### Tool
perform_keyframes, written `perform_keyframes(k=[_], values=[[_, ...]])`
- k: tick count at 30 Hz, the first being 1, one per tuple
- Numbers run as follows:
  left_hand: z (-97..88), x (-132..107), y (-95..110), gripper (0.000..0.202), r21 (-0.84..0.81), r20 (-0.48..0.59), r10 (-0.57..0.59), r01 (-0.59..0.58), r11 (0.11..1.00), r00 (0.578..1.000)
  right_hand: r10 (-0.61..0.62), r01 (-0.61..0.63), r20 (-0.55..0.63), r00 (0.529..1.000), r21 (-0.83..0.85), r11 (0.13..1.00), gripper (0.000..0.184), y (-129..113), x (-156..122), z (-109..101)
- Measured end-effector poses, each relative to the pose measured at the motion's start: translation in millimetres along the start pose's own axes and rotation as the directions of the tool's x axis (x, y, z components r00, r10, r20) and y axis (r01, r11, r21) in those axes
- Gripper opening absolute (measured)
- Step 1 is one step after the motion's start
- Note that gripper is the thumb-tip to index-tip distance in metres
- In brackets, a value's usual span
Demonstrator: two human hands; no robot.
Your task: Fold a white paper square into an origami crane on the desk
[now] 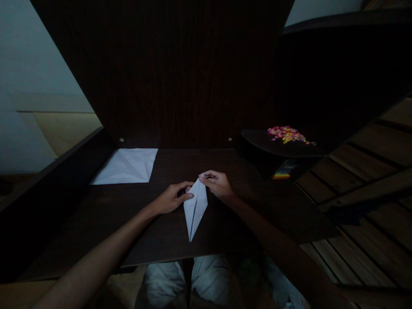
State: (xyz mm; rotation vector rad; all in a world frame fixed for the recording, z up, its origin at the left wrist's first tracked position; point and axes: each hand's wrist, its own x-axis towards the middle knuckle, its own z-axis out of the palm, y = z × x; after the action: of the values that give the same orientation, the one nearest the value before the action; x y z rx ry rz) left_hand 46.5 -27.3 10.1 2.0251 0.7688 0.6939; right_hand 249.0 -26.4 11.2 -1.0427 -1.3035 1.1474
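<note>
A white sheet of paper folded into a long kite shape, a folded paper (198, 205), is held just above or on the dark desk, its split point towards me. My left hand (174, 197) pinches its left edge, thumb on top and fingers behind. At the top tip, my right hand (217, 183) grips the paper between thumb and fingers. A slit runs down the middle of the lower part. The fingertips behind the paper are partly hidden.
A creased white sheet (128, 166) lies at the desk's back left. On a raised side shelf (257, 139) at right sits a heap of small colourful pieces (288, 134). A dark panel (180, 77) rises behind the desk (154, 240); a low side wall (54, 176) bounds its left.
</note>
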Motion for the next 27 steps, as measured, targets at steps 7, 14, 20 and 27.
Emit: perform_keyframes(k=[7, 14, 20, 27], values=[[1.6, 0.7, -7.3, 0.052, -0.142, 0.025, -0.031, 0.034, 0.989, 0.999, 0.012, -0.013, -0.038, 0.999, -0.036, 0.999, 0.031, 2.4, 1.2, -1.0], [2.3, 1.7, -1.2, 0.051, 0.002, -0.037, -0.061, 0.061, 0.998, 0.997, -0.01, 0.011, 0.008, 1.0, -0.024, 1.0, 0.033, 4.2, -0.4, -0.3], [1.5, 1.6, 1.0, 0.035, 0.14, -0.082, -0.045, 0.057, 0.988, 0.996, -0.059, 0.06, 0.021, 0.998, -0.038, 0.997, 0.034, 3.6, -0.5, -0.9], [-1.9, 1.4, -1.6, 0.016, 0.208, -0.193, -0.035, 0.075, 0.975, 0.981, -0.08, 0.1, 0.117, 0.99, -0.176, 0.979, 0.028, 7.2, 0.9, -3.3]])
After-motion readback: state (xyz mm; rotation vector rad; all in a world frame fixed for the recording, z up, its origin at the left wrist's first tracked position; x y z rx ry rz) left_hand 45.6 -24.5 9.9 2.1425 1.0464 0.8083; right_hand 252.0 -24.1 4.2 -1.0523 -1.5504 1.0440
